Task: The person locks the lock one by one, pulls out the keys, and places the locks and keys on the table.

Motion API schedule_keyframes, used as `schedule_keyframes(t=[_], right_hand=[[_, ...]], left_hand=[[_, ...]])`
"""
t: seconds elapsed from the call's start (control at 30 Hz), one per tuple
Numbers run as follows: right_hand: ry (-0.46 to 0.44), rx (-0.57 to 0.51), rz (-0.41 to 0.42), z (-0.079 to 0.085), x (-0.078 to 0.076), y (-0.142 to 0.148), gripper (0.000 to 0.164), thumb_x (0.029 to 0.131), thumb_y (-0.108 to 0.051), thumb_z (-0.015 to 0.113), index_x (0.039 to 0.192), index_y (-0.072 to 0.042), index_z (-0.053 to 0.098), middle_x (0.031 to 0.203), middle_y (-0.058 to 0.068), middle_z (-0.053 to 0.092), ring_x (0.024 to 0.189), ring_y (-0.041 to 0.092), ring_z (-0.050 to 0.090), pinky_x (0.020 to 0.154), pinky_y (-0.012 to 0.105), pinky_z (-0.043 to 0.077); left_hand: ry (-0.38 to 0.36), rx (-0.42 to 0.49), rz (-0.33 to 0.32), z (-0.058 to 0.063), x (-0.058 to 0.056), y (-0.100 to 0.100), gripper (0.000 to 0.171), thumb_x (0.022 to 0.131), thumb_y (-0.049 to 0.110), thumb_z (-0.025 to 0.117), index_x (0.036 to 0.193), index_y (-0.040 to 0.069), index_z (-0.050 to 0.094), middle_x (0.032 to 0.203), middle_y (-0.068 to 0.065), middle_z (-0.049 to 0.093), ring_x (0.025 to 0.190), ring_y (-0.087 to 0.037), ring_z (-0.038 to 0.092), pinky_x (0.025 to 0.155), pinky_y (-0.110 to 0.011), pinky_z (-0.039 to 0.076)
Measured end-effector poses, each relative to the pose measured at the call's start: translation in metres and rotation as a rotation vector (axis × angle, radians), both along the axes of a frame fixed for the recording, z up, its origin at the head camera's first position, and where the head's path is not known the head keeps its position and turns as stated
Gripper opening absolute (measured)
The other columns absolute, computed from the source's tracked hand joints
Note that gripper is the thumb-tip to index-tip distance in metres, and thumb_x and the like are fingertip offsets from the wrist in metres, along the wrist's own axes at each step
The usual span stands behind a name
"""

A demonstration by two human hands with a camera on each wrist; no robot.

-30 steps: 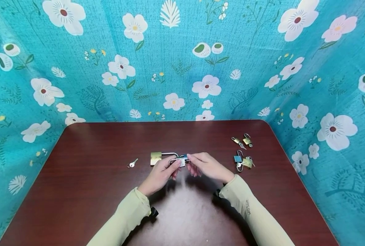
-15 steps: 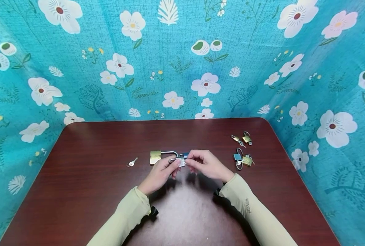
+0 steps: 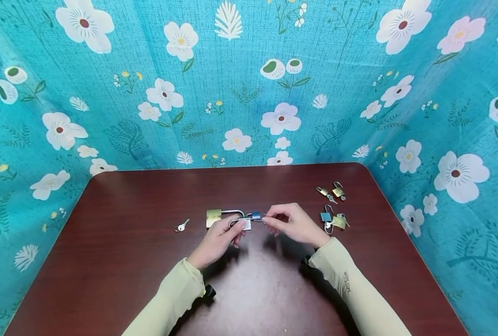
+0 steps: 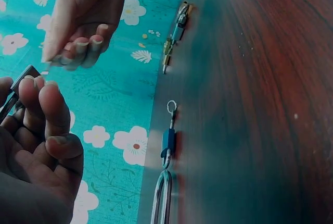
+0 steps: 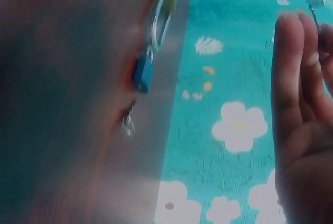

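My left hand (image 3: 216,240) grips a silver padlock (image 3: 246,224) by its body, thumb on top, its shackle pointing left. Just right of it, the fingertips of my right hand (image 3: 295,225) pinch a small key (image 5: 315,18). In the right wrist view this key is a thin dark strip at the keyhole end of the padlock. Behind the hands a large brass padlock (image 3: 213,217) lies on the table, its long shackle running right. A small blue padlock (image 3: 255,215) lies at the end of that shackle, with a ring (image 4: 172,107) at its far end.
On the dark red table (image 3: 127,261) a loose key (image 3: 182,226) lies at the left. Towards the right edge lie a light blue padlock (image 3: 326,217), several brass padlocks (image 3: 339,192) and keys. A flowered turquoise cloth (image 3: 215,93) hangs along the table's back and sides.
My right hand has moved right, away from the silver padlock, uncovering the blue padlock behind it. My left hand keeps its grip on the silver padlock in nearly the same place.
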State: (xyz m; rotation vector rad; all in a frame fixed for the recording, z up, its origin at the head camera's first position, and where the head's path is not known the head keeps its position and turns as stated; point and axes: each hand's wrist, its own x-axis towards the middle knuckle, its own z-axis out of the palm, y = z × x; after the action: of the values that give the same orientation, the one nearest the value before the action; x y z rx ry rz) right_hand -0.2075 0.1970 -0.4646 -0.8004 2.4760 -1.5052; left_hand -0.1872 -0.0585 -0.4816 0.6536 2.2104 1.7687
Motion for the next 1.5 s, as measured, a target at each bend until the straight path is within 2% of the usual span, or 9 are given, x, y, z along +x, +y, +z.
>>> schedule_keyframes(t=[0.13,0.27,0.47,0.57,0.8,1.0,1.1,1.3,1.5], right_hand=[[0.061,0.064,-0.101,-0.002,-0.004,0.01,0.004,0.093,-0.016,0.078,0.093,-0.016,0.083,0.078,-0.003,0.075,0.067,0.018,0.069,0.063,0.032,0.059],[0.06,0.135,-0.163,-0.009,-0.008,0.014,0.005,0.088,-0.016,0.083,0.093,-0.016,0.085,0.081,-0.006,0.077,0.071,0.017,0.07,0.062,0.027,0.057],[0.048,0.254,-0.15,-0.027,-0.012,0.014,0.008,0.085,-0.014,0.086,0.094,-0.013,0.085,0.088,-0.004,0.079,0.082,0.009,0.071,0.07,0.025,0.057],[0.035,0.3,-0.169,-0.034,-0.015,0.015,0.007,0.084,-0.013,0.087,0.091,-0.012,0.085,0.088,-0.005,0.08,0.084,0.009,0.071,0.075,0.026,0.057],[-0.003,0.386,-0.172,-0.043,-0.02,0.013,0.007,0.082,-0.008,0.087,0.083,-0.014,0.083,0.085,-0.004,0.079,0.08,0.009,0.067,0.072,0.028,0.055],[0.08,0.442,-0.175,-0.046,-0.02,0.012,0.009,0.078,-0.009,0.09,0.08,-0.015,0.084,0.083,-0.005,0.077,0.082,0.014,0.07,0.078,0.033,0.057],[0.123,0.456,-0.161,-0.047,-0.02,0.014,0.01,0.077,-0.01,0.091,0.08,-0.016,0.083,0.082,-0.006,0.074,0.081,0.015,0.069,0.078,0.035,0.057],[0.142,0.451,-0.155,-0.048,-0.019,0.019,0.01,0.078,-0.011,0.091,0.083,-0.017,0.084,0.083,-0.007,0.074,0.082,0.015,0.069,0.078,0.035,0.057],[0.262,0.324,-0.125,-0.031,-0.015,0.012,0.016,0.083,-0.007,0.087,0.097,-0.012,0.083,0.086,-0.004,0.074,0.074,0.006,0.064,0.068,0.025,0.054]], left_hand=[[0.009,-0.007,0.003,0.001,-0.001,-0.002,0.032,0.11,0.028,0.051,0.094,0.003,0.063,0.076,-0.024,0.059,0.064,-0.012,0.056,0.064,-0.027,0.051],[0.007,-0.016,0.004,0.001,-0.001,-0.004,0.034,0.111,0.028,0.05,0.096,0.0,0.063,0.076,-0.023,0.059,0.065,-0.012,0.056,0.064,-0.027,0.052],[-0.018,-0.036,0.002,-0.004,0.002,-0.007,0.033,0.11,0.026,0.052,0.095,-0.001,0.063,0.075,-0.007,0.058,0.065,-0.012,0.056,0.064,-0.027,0.052],[-0.026,-0.031,-0.008,-0.006,0.003,-0.008,0.034,0.11,0.025,0.053,0.093,-0.003,0.063,0.075,-0.011,0.058,0.065,-0.012,0.056,0.066,-0.026,0.051],[-0.038,-0.037,-0.021,-0.006,0.005,-0.006,0.037,0.11,0.026,0.052,0.093,-0.005,0.062,0.077,-0.021,0.059,0.064,-0.01,0.056,0.067,-0.023,0.05],[-0.039,-0.04,-0.014,-0.006,0.005,-0.006,0.036,0.11,0.025,0.053,0.093,-0.005,0.062,0.078,-0.024,0.059,0.064,-0.01,0.056,0.067,-0.023,0.05],[-0.035,-0.04,-0.01,-0.008,0.004,-0.005,0.034,0.109,0.024,0.054,0.092,-0.004,0.062,0.076,-0.02,0.06,0.064,-0.01,0.056,0.067,-0.023,0.05],[-0.014,-0.037,-0.021,-0.008,0.002,-0.003,0.032,0.109,0.024,0.054,0.09,-0.001,0.063,0.071,-0.013,0.059,0.063,-0.011,0.056,0.07,-0.024,0.05],[-0.011,-0.047,-0.025,-0.009,-0.001,-0.001,0.033,0.109,0.026,0.054,0.089,0.002,0.063,0.069,-0.008,0.059,0.063,-0.013,0.057,0.069,-0.025,0.051]])
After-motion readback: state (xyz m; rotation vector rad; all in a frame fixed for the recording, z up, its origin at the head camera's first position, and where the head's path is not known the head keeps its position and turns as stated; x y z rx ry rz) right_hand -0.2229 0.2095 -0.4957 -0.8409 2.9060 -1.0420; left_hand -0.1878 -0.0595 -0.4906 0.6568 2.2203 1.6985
